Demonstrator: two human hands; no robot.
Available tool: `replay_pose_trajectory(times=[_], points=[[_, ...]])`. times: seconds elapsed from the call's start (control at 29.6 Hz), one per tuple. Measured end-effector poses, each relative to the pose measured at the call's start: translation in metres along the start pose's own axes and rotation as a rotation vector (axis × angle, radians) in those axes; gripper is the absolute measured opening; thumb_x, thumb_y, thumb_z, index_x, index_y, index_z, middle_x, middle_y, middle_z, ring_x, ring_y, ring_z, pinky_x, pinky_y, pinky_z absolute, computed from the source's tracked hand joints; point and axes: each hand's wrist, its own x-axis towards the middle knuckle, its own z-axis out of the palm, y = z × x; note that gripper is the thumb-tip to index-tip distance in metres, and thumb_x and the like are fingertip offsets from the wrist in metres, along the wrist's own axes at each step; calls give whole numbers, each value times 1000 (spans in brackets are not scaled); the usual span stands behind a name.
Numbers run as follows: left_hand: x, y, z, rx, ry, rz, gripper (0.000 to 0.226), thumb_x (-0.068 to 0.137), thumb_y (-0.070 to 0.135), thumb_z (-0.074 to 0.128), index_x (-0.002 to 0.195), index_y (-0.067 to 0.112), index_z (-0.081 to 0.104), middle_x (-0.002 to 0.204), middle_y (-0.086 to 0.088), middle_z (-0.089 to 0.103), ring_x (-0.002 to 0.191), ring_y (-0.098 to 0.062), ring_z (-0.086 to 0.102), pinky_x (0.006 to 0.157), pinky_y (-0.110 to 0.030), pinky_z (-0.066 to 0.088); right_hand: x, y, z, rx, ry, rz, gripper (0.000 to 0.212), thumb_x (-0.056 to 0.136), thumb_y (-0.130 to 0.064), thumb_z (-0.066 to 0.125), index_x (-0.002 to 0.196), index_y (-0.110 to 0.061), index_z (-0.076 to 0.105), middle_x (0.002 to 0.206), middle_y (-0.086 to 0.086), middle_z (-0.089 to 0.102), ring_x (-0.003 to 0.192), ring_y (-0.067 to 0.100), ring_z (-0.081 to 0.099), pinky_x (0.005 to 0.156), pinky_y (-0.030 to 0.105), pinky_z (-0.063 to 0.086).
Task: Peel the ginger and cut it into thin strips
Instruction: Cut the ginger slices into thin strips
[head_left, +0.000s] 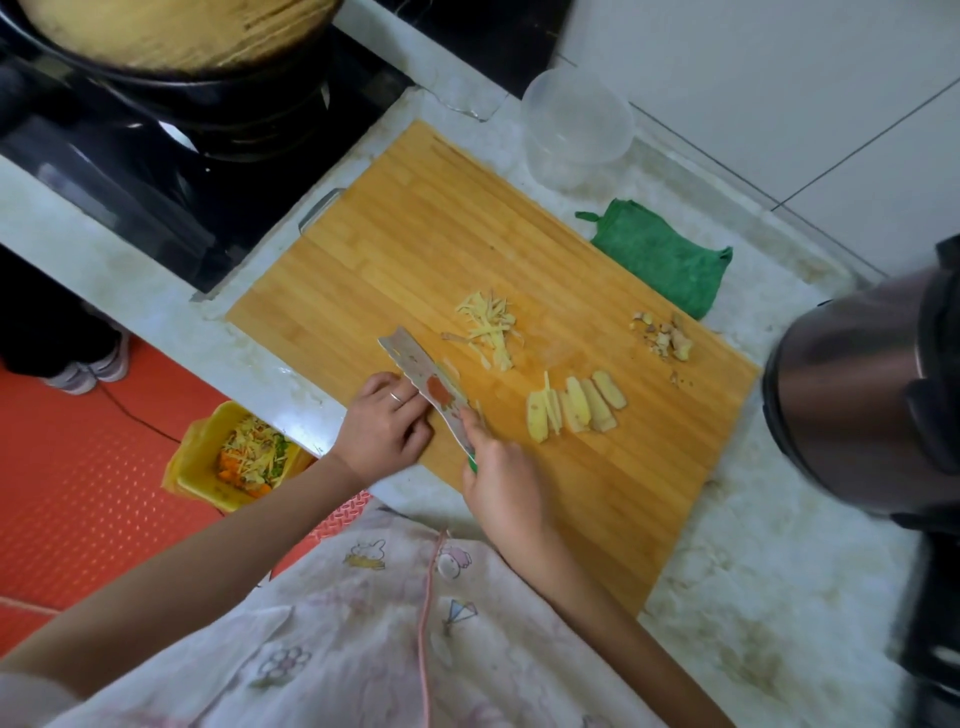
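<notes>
On the bamboo cutting board (405, 249) lie a small heap of thin ginger strips (488, 327), a row of several ginger slices (571, 408) and a pile of ginger peelings and knobs (667, 338). My right hand (501, 475) grips the green handle of a patterned knife (426, 384), whose blade points up and to the left over the board. My left hand (387, 423), with a ring on one finger, has its fingertips against the flat of the blade near its middle.
A clear plastic bowl (576, 124) and a green cloth (662, 257) sit beyond the board. A steel kettle (862, 395) stands at the right. A black wok (171, 57) is on the stove at the left. A yellow bin (239, 457) with scraps stands on the red floor.
</notes>
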Motion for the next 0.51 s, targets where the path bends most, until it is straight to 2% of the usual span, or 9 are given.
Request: replay_pose_trajectory(times=[0.2, 0.27, 0.34, 0.41, 0.51], points=[[1, 2, -2, -14, -33, -11, 28, 84, 11, 42, 105, 13, 60, 99, -6, 69, 84, -19, 57, 86, -35, 43, 13, -6, -10, 35, 1, -13, 62, 93, -13, 51, 148, -29, 28, 112, 12, 66, 101, 31, 62, 72, 36, 47], [1, 2, -2, -15, -43, 2, 33, 82, 10, 45, 110, 10, 64, 107, -9, 69, 94, -19, 59, 87, -36, 41, 26, -8, -15, 57, 22, -40, 60, 93, -14, 50, 147, -31, 30, 109, 13, 67, 99, 33, 62, 71, 37, 47], [0, 2, -2, -2, -46, 24, 34, 82, 10, 44, 111, 9, 61, 108, -10, 68, 98, -21, 58, 87, -37, 40, 27, -10, -17, 1, 48, -68, 60, 94, -17, 49, 147, -35, 26, 106, 13, 68, 95, 34, 63, 67, 36, 45], [-1, 3, -2, 17, -31, 45, 29, 84, 10, 43, 108, 10, 58, 103, -8, 66, 96, -24, 56, 85, -37, 40, 15, -7, -15, -46, 53, -92, 63, 95, -19, 49, 148, -38, 21, 105, 12, 68, 93, 31, 63, 62, 33, 39], [-1, 4, -3, 5, -1, 70, 15, 83, 9, 43, 95, 12, 53, 94, -3, 53, 81, -25, 50, 80, -34, 39, -5, 0, -13, -77, 62, -109, 65, 95, -20, 49, 148, -40, 17, 103, 9, 67, 88, 27, 64, 58, 29, 34]])
